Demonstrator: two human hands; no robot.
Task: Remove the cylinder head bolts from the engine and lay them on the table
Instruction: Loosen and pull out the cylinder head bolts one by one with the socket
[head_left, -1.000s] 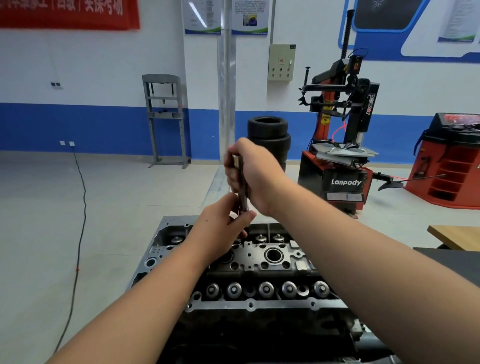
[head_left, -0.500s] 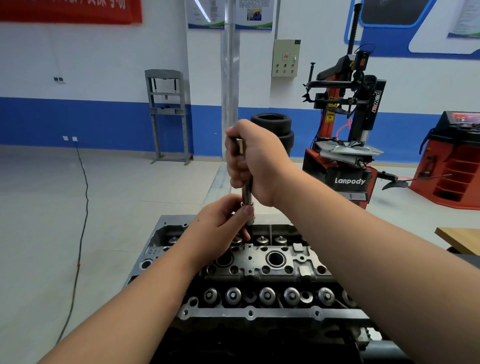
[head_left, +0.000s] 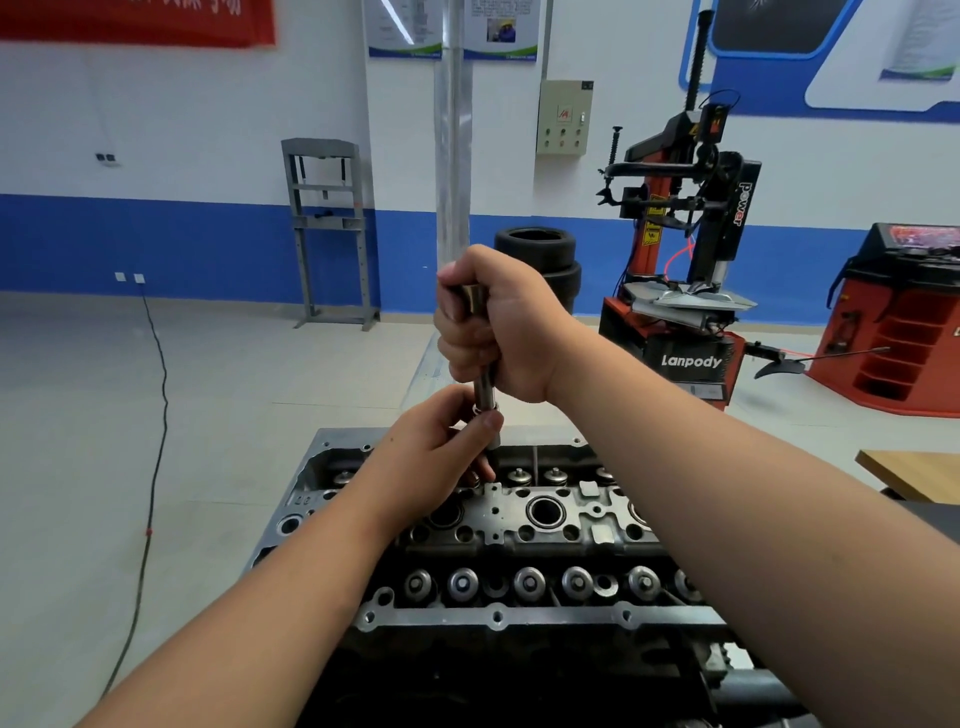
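From the head camera, we look down on the grey cast-metal cylinder head (head_left: 519, 519) of the engine, with its valve springs and round plug wells exposed. Our right hand (head_left: 498, 327) is fisted around the top of a dark steel socket extension bar (head_left: 484, 384) held upright over the far row of the head. Our left hand (head_left: 441, 447) pinches the silver socket at its lower end between thumb and fingertips (head_left: 491, 423), steadying it just above the casting. Whether a bolt already sits inside the socket, we cannot tell; the left hand hides the hole beneath it, and no loose bolts show anywhere.

To do this step well, we judge the bar should stay plumb with the bolt hole, the lower hand guiding the socket while the upper one turns or lifts, so that nothing cocks sideways or drops back into the head.

To the right, a corner of the pale wooden table (head_left: 914, 475) lies well apart from the engine; our right forearm crosses between the socket and it. Farther off stand a red-and-black tyre changer (head_left: 691, 249), stacked black tyres (head_left: 540, 260), a grey steel press frame (head_left: 324, 228) and a black cable (head_left: 156, 415) trailing over the floor.
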